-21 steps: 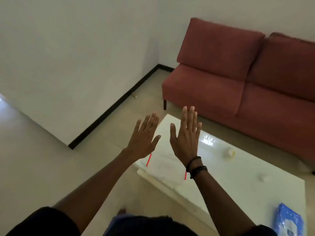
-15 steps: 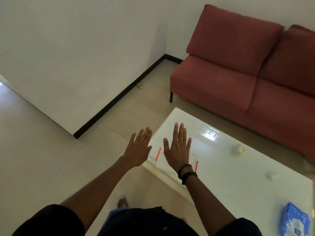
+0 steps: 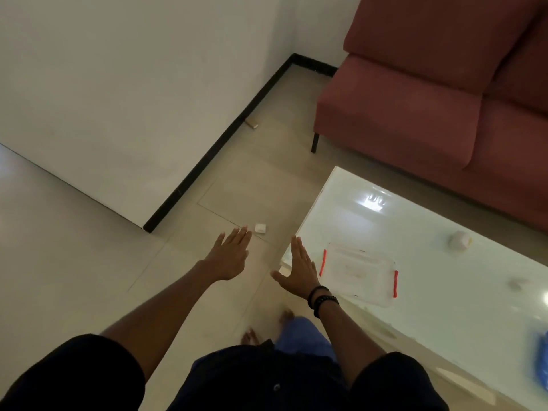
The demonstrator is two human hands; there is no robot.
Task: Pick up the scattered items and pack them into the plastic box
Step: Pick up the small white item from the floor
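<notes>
A clear plastic box (image 3: 357, 272) with red latches sits near the left end of the white table (image 3: 444, 307). My left hand (image 3: 229, 256) is flat and open over the floor, its fingertips just short of a small white item (image 3: 260, 228) lying on the tiles. My right hand (image 3: 298, 269), with dark bracelets at the wrist, is open beside the table's corner, left of the box. On the table lie a pale round item (image 3: 459, 240), a small white item (image 3: 516, 283) and a blue packet (image 3: 542, 360) at the right edge.
A red sofa (image 3: 444, 93) stands behind the table. A white wall with black skirting (image 3: 219, 140) runs at the left, with a small tan object (image 3: 251, 123) on the floor against it. My bare feet (image 3: 267, 327) are on the tiles beside the table.
The view has swung down and left. Both hands have dropped from above the box to the floor side of the table, uncovering the box and a white item on the tiles.
</notes>
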